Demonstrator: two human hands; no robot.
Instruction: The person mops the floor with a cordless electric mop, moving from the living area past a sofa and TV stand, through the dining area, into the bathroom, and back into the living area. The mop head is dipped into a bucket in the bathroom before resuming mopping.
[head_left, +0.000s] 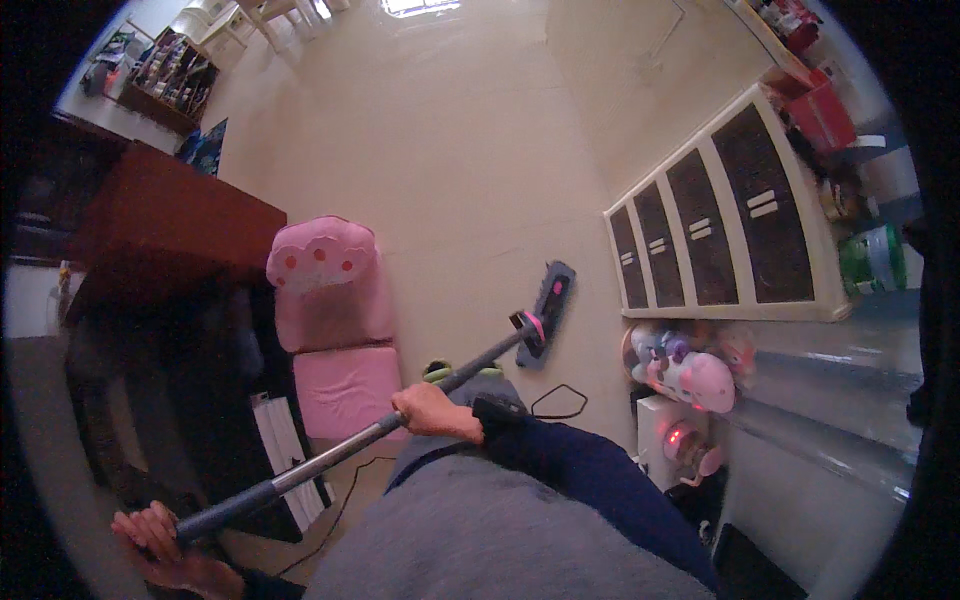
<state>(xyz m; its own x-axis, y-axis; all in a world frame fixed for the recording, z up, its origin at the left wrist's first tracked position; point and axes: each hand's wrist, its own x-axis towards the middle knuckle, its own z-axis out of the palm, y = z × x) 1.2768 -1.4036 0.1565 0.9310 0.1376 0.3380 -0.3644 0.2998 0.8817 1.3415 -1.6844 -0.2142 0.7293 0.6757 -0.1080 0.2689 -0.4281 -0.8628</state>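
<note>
A long flat mop (326, 461) slants across the view in front of my body, its pole part metal and part dark grey. My left hand (161, 547) is closed around the pole's upper end at the lower left. Around the middle of the pole, my right hand (436, 411) has a firm grip. The grey rectangular mop head (555, 300) lies on the beige floor (480, 172), with a pink joint at the pole's foot. Green footwear (438, 370) shows on either side of the pole, just beyond my grey top.
A pink paw-shaped floor seat (330, 292) lies left of the mop, near a dark red cabinet (187, 202). White-framed drawers (709, 225) stand at right. Plush toys (686, 375) lie below them. A cable (349, 495) trails over the floor; a black loop (566, 401) lies nearby.
</note>
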